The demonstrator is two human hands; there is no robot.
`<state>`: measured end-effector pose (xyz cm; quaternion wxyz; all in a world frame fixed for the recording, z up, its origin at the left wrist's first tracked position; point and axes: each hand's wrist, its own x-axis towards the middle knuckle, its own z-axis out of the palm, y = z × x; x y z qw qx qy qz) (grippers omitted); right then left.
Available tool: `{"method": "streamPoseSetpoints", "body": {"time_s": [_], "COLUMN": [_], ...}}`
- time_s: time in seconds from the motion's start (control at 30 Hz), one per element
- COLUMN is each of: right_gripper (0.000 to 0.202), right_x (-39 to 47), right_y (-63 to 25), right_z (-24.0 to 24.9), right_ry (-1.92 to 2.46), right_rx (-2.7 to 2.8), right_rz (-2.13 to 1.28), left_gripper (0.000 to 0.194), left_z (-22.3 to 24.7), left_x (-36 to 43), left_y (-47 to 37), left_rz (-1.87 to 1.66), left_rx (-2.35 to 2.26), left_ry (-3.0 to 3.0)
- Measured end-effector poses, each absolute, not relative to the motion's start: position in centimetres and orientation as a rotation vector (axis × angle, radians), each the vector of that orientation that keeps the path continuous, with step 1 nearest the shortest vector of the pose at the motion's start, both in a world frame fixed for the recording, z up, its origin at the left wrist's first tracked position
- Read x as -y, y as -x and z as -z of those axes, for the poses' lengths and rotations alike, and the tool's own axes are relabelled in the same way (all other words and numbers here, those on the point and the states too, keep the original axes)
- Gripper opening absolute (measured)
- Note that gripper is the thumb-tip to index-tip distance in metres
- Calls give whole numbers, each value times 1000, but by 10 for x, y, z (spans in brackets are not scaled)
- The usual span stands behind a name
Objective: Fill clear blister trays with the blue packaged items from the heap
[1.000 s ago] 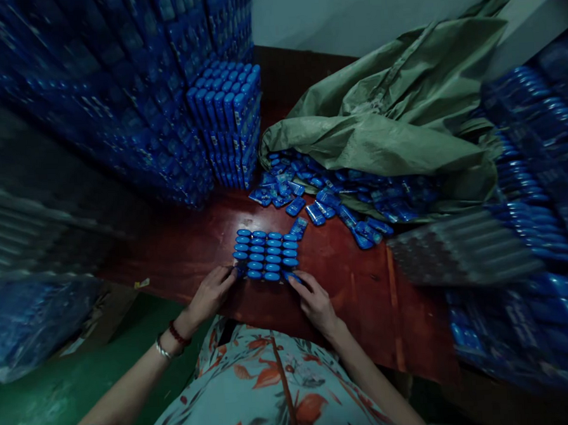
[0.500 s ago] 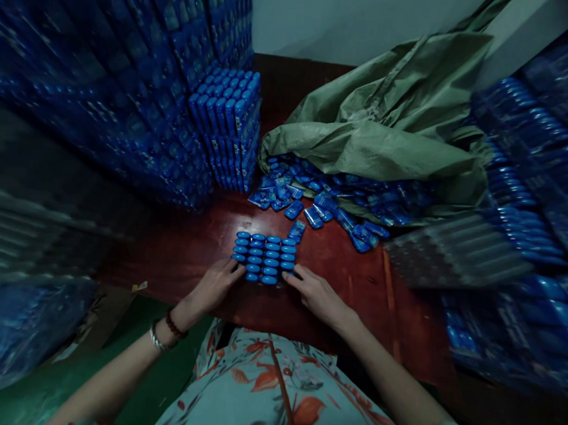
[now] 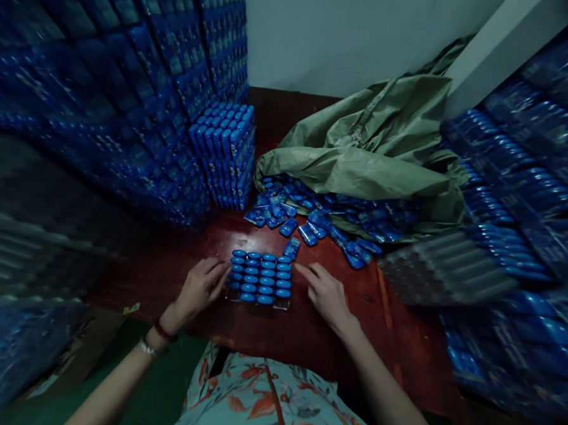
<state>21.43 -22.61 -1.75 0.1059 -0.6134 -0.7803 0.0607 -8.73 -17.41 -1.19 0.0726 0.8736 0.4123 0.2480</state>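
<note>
Glossy blue capsule-shaped pieces [image 3: 261,278] sit on the reddish-brown table [image 3: 280,327]; beyond them, an olive-green sack [image 3: 371,151]; nearer, a floral teal-and-orange garment [image 3: 270,403].

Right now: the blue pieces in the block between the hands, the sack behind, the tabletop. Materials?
Blue pieces: probably moulded plastic, glossy; each rounded top carries a highlight. Sack: looks like woven plastic fabric, matte olive, holding stiff creases. Tabletop: seemingly lacquered wood or board, reddish-brown with a dull sheen and a seam line. Left hand touches the block; right hand rests beside it.
</note>
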Motion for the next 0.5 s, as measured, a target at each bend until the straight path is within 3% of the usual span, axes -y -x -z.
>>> {"method": "streamPoseSetpoints", "body": {"time_s": [0.17,0.3,0.5], "right_gripper": [58,46,28], "right_x": [164,146,185], "right_y": [-219,-216,-232], "right_z": [12,9,9], "right_ry": [1721,1709,2008], "right_rx": [2634,2792,2610], "right_rz": [-244,-401,-551], "left_gripper": [21,28,28], "left_z": [3,14,37], "left_x": [81,25,2], "left_y": [42,5,-5], "left_rz": [-470,-271,-284], "left_rx": [-1307,-1495,-1416], "left_ry": [-2455,-2369,-2349]}}
